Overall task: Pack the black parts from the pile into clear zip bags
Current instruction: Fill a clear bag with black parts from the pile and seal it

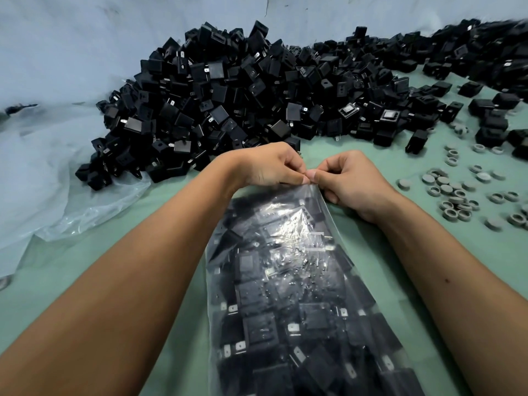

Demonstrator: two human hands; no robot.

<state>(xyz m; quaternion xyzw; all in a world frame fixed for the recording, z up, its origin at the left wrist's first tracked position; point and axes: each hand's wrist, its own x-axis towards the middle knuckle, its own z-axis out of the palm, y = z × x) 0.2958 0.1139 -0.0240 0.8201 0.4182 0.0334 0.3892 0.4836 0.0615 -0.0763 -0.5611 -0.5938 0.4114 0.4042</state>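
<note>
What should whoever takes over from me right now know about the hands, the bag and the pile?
Left hand and right hand both pinch the top edge of the clear zip bag, thumbs meeting at its mouth.
The bag lies on the green table, full of black parts, mouth toward the pile.
Done: this bag is filled.
Left: finish sealing it; whether the zip is closed along its width cannot be told. A large pile remains to pack.
Grey rings lie scattered to the right, and clear plastic sheeting to the left.
</note>
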